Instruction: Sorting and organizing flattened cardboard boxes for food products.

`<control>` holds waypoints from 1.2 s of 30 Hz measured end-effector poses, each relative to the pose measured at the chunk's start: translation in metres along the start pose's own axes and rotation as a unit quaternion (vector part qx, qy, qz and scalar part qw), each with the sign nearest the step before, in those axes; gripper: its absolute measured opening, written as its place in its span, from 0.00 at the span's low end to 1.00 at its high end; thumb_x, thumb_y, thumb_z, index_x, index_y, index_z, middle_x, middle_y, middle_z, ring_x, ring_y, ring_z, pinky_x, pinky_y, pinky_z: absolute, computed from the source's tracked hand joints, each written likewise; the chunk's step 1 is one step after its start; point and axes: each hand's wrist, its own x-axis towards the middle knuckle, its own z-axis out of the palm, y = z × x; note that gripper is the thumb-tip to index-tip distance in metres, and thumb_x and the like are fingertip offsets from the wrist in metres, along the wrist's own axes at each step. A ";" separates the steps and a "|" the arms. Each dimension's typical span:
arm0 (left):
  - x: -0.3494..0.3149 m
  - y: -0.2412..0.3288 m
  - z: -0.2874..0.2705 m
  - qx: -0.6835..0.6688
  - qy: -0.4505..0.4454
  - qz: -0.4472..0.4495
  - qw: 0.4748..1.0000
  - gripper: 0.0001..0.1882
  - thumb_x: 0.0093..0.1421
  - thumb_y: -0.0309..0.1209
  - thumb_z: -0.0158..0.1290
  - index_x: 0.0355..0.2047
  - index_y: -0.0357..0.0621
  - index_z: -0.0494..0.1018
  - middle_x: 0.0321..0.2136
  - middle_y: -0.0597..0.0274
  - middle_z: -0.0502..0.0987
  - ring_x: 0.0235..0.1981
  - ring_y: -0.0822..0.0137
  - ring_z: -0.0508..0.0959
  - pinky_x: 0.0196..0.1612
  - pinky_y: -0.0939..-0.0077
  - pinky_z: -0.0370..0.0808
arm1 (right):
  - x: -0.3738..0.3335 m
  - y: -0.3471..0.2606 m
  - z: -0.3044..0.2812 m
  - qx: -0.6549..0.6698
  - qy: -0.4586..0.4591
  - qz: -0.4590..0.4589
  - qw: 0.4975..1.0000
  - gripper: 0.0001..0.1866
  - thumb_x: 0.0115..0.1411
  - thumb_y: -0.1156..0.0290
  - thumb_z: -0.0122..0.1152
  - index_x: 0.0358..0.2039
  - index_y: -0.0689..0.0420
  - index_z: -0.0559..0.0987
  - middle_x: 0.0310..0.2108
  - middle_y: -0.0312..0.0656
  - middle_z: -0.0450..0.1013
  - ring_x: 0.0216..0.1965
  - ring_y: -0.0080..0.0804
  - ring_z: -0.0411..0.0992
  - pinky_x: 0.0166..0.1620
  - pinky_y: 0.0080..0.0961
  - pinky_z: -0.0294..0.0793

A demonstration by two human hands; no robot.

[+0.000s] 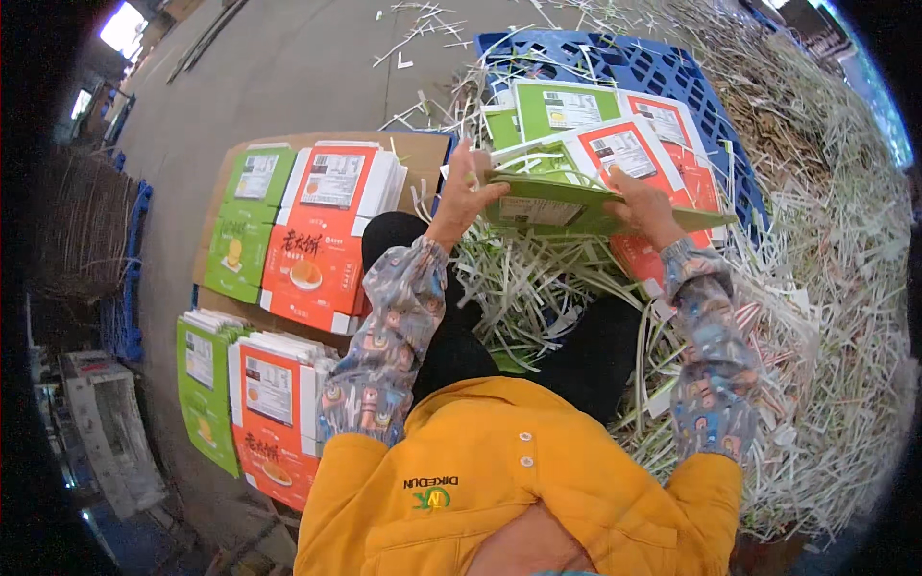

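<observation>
A green printed cardboard sheet (552,204) is held up, tilted nearly edge-on, between my two hands. My left hand (463,195) is closed on its left end, thumb in front. At the right, my right hand (643,205) grips the sheet's upper edge. I cannot tell whether it is one sheet or several pressed together. Just beyond it, more flat cartons lie in a loose stack: a green one (567,108) and a red-orange one (629,154). Part of that stack is hidden behind the held sheet and my right hand.
Stacks of flat red-orange cartons (312,252) and green cartons (252,216) lie on brown cardboard (223,223) to the left, with more stacks nearer. A blue plastic pallet (663,69) stands ahead. Heaped paper strips (816,384) cover the floor at right and between my legs.
</observation>
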 end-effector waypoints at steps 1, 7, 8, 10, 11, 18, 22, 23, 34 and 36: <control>-0.001 0.010 -0.002 -0.001 0.009 -0.002 1.000 0.41 0.43 0.29 0.60 0.54 0.42 0.49 0.49 0.59 0.58 0.48 0.66 0.61 0.46 0.71 0.63 | 0.000 -0.003 0.003 0.034 0.023 0.024 0.999 0.22 0.44 0.61 0.59 0.41 0.50 0.67 0.31 0.41 0.71 0.33 0.41 0.69 0.33 0.35 0.67; -0.003 0.022 -0.007 -0.070 -0.033 -0.086 0.993 0.11 0.56 0.35 0.47 0.29 0.41 0.74 0.26 0.69 0.73 0.32 0.78 0.68 0.38 0.83 0.62 | -0.003 -0.015 0.003 0.016 0.058 -0.036 0.998 0.17 0.44 0.63 0.59 0.34 0.53 0.67 0.29 0.41 0.69 0.32 0.42 0.68 0.31 0.37 0.66; -0.002 0.021 -0.007 -0.072 -0.031 -0.086 0.993 0.11 0.56 0.35 0.47 0.29 0.41 0.74 0.26 0.69 0.73 0.32 0.78 0.68 0.38 0.83 0.62 | -0.003 -0.013 0.003 0.014 0.056 -0.037 0.998 0.17 0.44 0.63 0.59 0.34 0.53 0.67 0.29 0.41 0.69 0.32 0.42 0.68 0.31 0.37 0.66; 0.000 0.021 -0.006 -0.153 0.032 -0.079 0.985 0.11 0.56 0.36 0.47 0.29 0.41 0.73 0.26 0.67 0.74 0.31 0.77 0.69 0.38 0.83 0.63 | -0.003 -0.021 0.000 0.006 0.060 -0.039 0.997 0.16 0.44 0.63 0.59 0.32 0.53 0.68 0.29 0.41 0.69 0.33 0.41 0.68 0.30 0.36 0.66; 0.002 0.019 -0.005 -0.155 0.032 -0.080 0.984 0.11 0.56 0.36 0.47 0.29 0.41 0.73 0.26 0.67 0.74 0.31 0.77 0.69 0.38 0.83 0.63 | -0.001 -0.023 0.002 0.005 0.058 -0.038 0.998 0.16 0.44 0.63 0.59 0.32 0.53 0.68 0.29 0.41 0.69 0.33 0.41 0.68 0.30 0.36 0.66; 0.013 0.010 0.005 -0.307 0.100 -0.085 0.942 0.09 0.56 0.32 0.46 0.29 0.39 0.71 0.28 0.61 0.74 0.30 0.74 0.72 0.36 0.84 0.67 | 0.004 -0.028 -0.001 0.002 0.007 0.054 0.999 0.15 0.45 0.63 0.58 0.34 0.52 0.71 0.32 0.41 0.70 0.36 0.40 0.68 0.34 0.33 0.65; 0.013 0.009 0.008 -0.349 0.100 -0.094 0.927 0.08 0.56 0.31 0.46 0.30 0.39 0.70 0.28 0.60 0.74 0.31 0.73 0.72 0.36 0.82 0.67 | 0.000 -0.022 0.003 0.035 0.044 0.049 0.997 0.14 0.45 0.63 0.58 0.33 0.51 0.70 0.30 0.42 0.70 0.34 0.40 0.68 0.33 0.33 0.64; 0.013 0.009 0.008 -0.349 0.099 -0.094 0.927 0.08 0.56 0.31 0.46 0.30 0.39 0.70 0.28 0.60 0.74 0.31 0.73 0.72 0.36 0.82 0.67 | -0.001 -0.021 0.003 0.035 0.044 0.051 0.997 0.14 0.45 0.63 0.58 0.33 0.51 0.70 0.30 0.42 0.70 0.34 0.40 0.68 0.33 0.33 0.64; 0.001 0.023 -0.004 -0.074 -0.058 -0.044 0.995 0.13 0.44 0.20 0.56 0.32 0.39 0.72 0.27 0.68 0.73 0.32 0.75 0.71 0.37 0.81 0.69 | 0.006 -0.027 -0.008 0.166 0.003 0.128 0.978 0.14 0.45 0.64 0.58 0.32 0.53 0.70 0.28 0.40 0.71 0.29 0.35 0.69 0.31 0.31 0.65; 0.004 0.001 -0.009 -0.019 -0.051 -0.033 0.998 0.10 0.44 0.19 0.56 0.30 0.39 0.73 0.26 0.68 0.73 0.31 0.75 0.71 0.37 0.81 0.69 | 0.010 -0.022 -0.016 0.264 0.003 0.102 0.959 0.12 0.46 0.64 0.57 0.30 0.54 0.71 0.26 0.39 0.70 0.27 0.33 0.69 0.30 0.28 0.65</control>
